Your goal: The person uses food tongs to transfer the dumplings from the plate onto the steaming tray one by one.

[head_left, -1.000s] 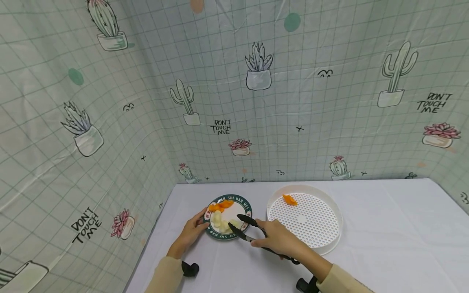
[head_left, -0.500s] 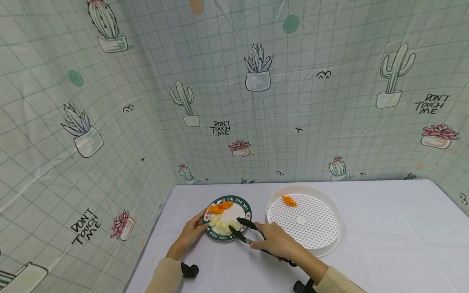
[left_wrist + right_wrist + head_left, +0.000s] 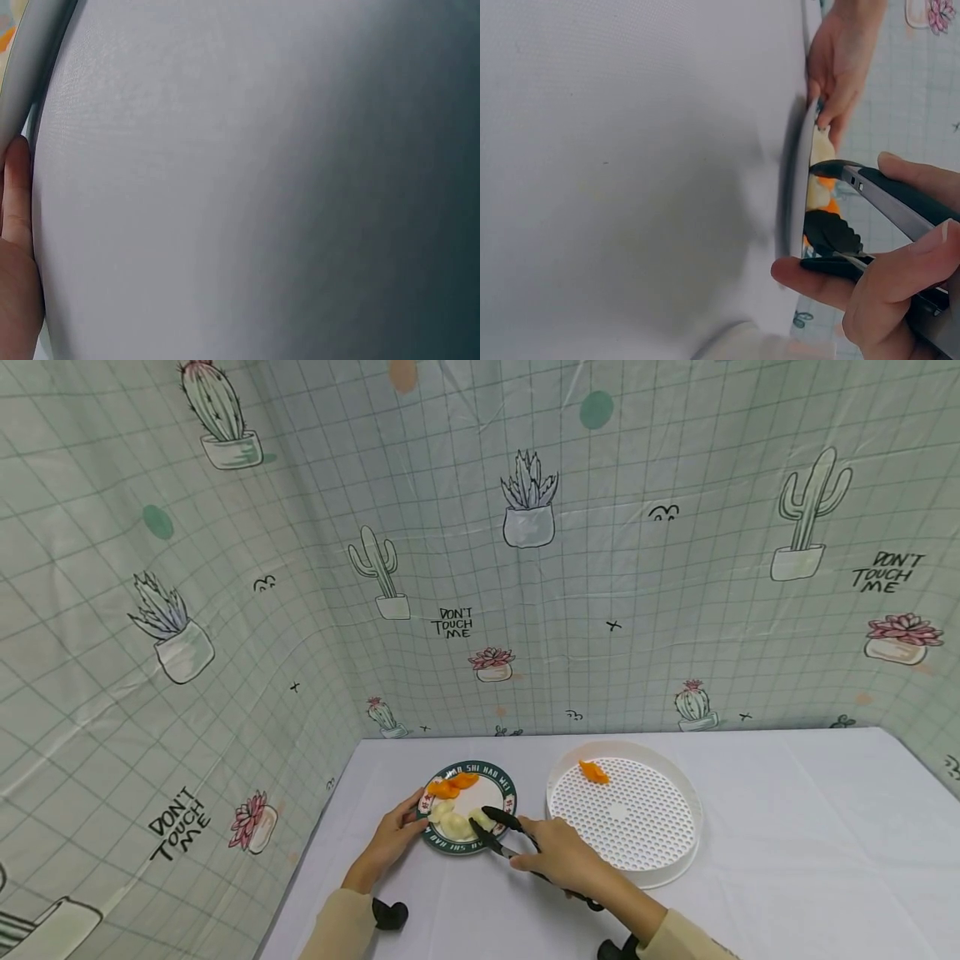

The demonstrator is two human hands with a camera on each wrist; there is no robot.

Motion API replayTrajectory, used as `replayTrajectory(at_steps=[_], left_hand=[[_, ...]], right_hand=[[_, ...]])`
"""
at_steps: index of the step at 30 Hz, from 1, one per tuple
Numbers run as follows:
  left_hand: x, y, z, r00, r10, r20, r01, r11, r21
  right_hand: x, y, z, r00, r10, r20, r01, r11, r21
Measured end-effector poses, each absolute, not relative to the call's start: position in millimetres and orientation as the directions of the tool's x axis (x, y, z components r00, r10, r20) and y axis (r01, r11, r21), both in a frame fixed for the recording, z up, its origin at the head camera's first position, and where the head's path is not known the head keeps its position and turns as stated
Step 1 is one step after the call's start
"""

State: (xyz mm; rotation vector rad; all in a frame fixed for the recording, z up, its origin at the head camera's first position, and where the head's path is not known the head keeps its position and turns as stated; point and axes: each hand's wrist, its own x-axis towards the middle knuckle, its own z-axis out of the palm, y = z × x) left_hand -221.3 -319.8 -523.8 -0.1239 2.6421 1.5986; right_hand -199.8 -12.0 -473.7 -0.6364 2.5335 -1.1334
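A round plate [image 3: 491,768] with a dark green lettered rim stands on the left of the table. On it lie orange dumpling-like pieces [image 3: 444,789] at the back and pale yellow ones [image 3: 456,826] in front. My left hand [image 3: 392,838] grips the plate's left edge, thumb on the rim and a finger below it. In my right hand [image 3: 564,853] are black-tipped tongs [image 3: 904,195], held low over the plate's right side. Their tips are spread on either side of a pale piece [image 3: 819,193]; whether they touch it, I cannot tell.
Right of the plate stands a round white perforated tray [image 3: 637,835] with a raised rim. One orange piece [image 3: 594,772] lies near its back left. A white cloth covers the table [image 3: 787,843], and a patterned curtain [image 3: 585,568] hangs behind and to the left.
The tongs in my right hand have moved slightly down and their tips are a little closer together. The pale pieces have shifted towards the plate's front. My left hand stays at the rim.
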Motion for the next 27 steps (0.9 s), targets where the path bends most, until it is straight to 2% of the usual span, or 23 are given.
replayTrajectory(at_steps=[27], left_hand=[[-220.0,-317.9,-522.0,-0.995,-0.056,-0.083,-0.099,0.469,0.878]], right_hand=[[-201.4,-4.3,-467.5,-0.855,-0.518,-0.007,-0.318,0.535,-0.783]])
